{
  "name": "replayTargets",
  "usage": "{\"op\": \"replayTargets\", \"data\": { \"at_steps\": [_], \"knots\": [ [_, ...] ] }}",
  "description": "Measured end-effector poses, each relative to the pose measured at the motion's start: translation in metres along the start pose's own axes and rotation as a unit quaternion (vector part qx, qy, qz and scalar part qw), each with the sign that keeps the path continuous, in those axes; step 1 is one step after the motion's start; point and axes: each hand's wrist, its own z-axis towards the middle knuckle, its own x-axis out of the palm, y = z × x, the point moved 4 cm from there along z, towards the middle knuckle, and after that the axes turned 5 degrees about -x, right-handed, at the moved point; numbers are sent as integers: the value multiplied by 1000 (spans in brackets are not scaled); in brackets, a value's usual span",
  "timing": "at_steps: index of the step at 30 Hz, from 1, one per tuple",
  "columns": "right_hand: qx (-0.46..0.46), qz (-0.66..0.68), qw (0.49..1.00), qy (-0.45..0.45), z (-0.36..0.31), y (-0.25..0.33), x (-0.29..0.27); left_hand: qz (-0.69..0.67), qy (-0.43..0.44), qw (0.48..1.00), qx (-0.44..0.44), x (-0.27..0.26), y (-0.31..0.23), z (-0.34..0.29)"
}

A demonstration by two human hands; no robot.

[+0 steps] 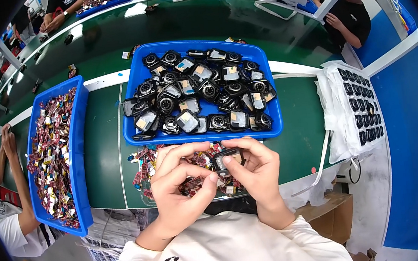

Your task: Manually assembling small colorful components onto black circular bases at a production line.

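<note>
Watch case (220, 161) (1 pc), pinched in R hand (259, 173), L hand (177, 189) half-curled, hold unclear

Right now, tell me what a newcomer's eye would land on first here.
Probably the heap of black watch cases in the blue tray, mid-bench beyond the hands. Next might come the reddish parts crowding a second blue tray at the left. Nearest the wearer, the right hand holds a dark case, with the left hand close beside it.
</note>
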Motion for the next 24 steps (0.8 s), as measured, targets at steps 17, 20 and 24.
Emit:
{"op": "replayTargets", "data": {
  "at_steps": [17,20,24],
  "knots": [
    [-13,-35,998,40,-7,3,18,48,-18,998,-20,3,11,2],
    [-24,-45,998,39,-6,5,18,37,-15,999,-24,2,12,2],
    [-33,-81,996,18,-5,6,14,60,-27,998,-14,4,7,1]
  ]
}}
